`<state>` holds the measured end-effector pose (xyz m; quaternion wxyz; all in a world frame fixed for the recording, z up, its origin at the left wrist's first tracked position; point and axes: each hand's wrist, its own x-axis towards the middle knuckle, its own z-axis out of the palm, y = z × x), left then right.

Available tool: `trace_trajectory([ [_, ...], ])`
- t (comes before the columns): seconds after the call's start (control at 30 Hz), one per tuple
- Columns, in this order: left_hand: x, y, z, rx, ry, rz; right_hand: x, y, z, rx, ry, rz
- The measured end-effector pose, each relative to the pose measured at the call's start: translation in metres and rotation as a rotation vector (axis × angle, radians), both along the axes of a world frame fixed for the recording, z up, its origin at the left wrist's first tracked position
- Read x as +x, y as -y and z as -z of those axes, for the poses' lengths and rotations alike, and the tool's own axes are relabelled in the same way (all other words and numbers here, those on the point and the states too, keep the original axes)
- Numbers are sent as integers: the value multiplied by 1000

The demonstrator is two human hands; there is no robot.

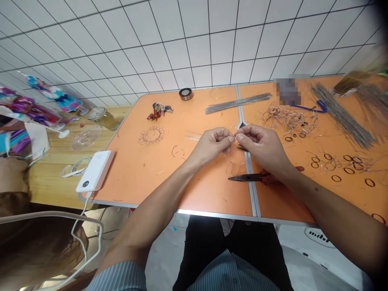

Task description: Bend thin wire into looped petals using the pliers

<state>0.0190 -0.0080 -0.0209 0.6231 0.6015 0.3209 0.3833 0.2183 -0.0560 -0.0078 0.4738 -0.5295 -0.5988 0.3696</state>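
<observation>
Fine looped wire [235, 163], pinched between your hands
Your left hand [216, 141] and right hand [260, 144] grip it narrowly over the surface [197, 194]; it should prove light, springy, easily bent, so hold its main strand.

An oval logo [319, 237] on a white case [292, 238] starts "mi".

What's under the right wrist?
Pliers: dark nose visible to the left, a reddish handle end to the right. The right wrist covers the handles' middle; anything else beneath it can't be seen.
</observation>
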Motion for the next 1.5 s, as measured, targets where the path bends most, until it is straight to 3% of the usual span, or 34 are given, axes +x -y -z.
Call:
trace_trajectory([
  [0.33,-2,0,1,22,-56,-13,5,-2,-1,37,166,-11],
  [0.7,-3,0,-4,-12,-61,-27,7,-5,2,-23,165,-27],
  [0.93,3,0,5,-51,-38,-87,7,-5,2,-31,184,-18],
  [1.07,2,-1,6,-54,-36,-78,9,-5,4,-94,-15,-86],
  [1.23,-3,-4,4,-110,-14,49,15,-10,3,-310,-374,-239],
  [1.5,-4,-5,4,-146,22,132,20,-15,4,-491,-505,-403],
])
